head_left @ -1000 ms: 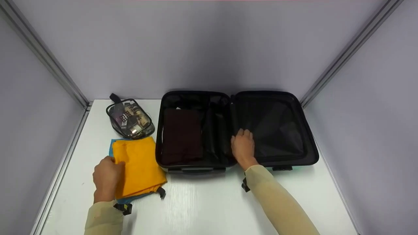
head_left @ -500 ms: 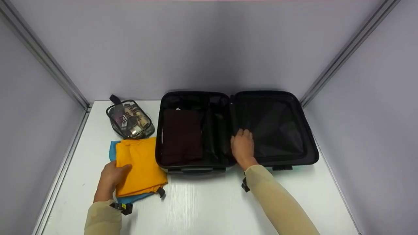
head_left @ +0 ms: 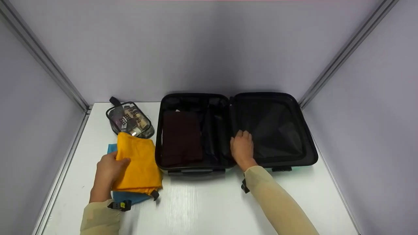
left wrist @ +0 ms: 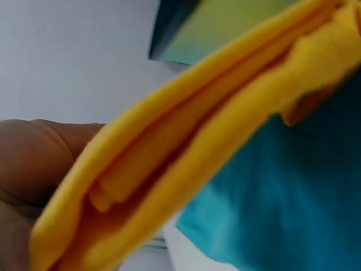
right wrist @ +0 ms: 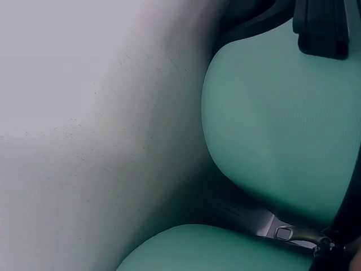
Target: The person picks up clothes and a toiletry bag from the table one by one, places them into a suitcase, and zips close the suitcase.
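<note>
My left hand (head_left: 109, 169) pinches the left side of a folded yellow garment (head_left: 140, 163), thumb on top and fingers beneath. The garment is raised above a folded blue cloth (head_left: 130, 196); in the left wrist view its layered yellow edge (left wrist: 169, 147) shows over the blue fabric (left wrist: 282, 192). A small black tab (head_left: 154, 195) sticks out at its lower right corner. My right hand (head_left: 242, 148) rests on the inner edge between the halves of an open suitcase (head_left: 196, 171), fingers relaxed. The right wrist view shows the suitcase's green outer shell (right wrist: 276, 124).
A folded dark maroon item (head_left: 182, 138) lies in the suitcase's left half beside black bundles (head_left: 217, 137). The right half (head_left: 274, 130) has a black lining. A clear toiletry bag (head_left: 130, 119) stands behind the garments on the white table (head_left: 186, 209). Grey walls enclose the table.
My left hand has taken hold of the yellow garment and lifted it off the blue cloth, its far edge now overlapping the toiletry bag. The right hand has stayed in place.
</note>
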`<state>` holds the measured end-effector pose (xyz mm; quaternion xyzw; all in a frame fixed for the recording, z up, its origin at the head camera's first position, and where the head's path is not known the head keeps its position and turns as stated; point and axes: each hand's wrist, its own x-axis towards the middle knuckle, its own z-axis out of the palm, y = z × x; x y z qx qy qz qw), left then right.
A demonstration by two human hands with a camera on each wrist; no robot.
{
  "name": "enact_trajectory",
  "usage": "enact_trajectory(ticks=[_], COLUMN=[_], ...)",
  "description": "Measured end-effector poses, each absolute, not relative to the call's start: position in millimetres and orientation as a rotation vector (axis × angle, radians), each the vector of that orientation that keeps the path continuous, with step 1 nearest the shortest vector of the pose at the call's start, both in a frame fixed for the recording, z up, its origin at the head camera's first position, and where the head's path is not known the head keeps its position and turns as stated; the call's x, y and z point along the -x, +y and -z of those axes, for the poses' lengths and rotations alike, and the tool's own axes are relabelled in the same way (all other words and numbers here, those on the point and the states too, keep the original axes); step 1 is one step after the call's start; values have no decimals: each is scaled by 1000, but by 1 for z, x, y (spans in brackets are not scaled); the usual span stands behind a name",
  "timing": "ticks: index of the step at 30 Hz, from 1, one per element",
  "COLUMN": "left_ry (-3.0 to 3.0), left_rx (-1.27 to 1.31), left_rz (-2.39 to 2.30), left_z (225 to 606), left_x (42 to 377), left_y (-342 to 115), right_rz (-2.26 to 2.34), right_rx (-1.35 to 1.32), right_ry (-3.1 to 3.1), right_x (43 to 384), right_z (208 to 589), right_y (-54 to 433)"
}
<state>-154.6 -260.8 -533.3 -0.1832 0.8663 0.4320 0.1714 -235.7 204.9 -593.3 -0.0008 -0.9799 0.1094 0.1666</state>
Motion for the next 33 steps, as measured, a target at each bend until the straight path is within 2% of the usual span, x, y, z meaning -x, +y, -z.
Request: enact_trajectory(ticks=[14, 21, 27, 33], left_ry=[2677, 2775, 2879, 2932], left_rx=[477, 438, 350, 254], left_rz=[-1014, -1049, -1103, -1165], left_z=[471, 432, 408, 404], left_x=[158, 165, 177, 200], left_y=[-250, -236, -213, -188], right_rz=[-350, -332, -316, -320], right_rx=[13, 18, 13, 38], right_ry=[-2801, -2799, -2798, -2804], right_x=[238, 240, 241, 242], right_z=[590, 590, 591, 592], right_y=[203, 203, 202, 202])
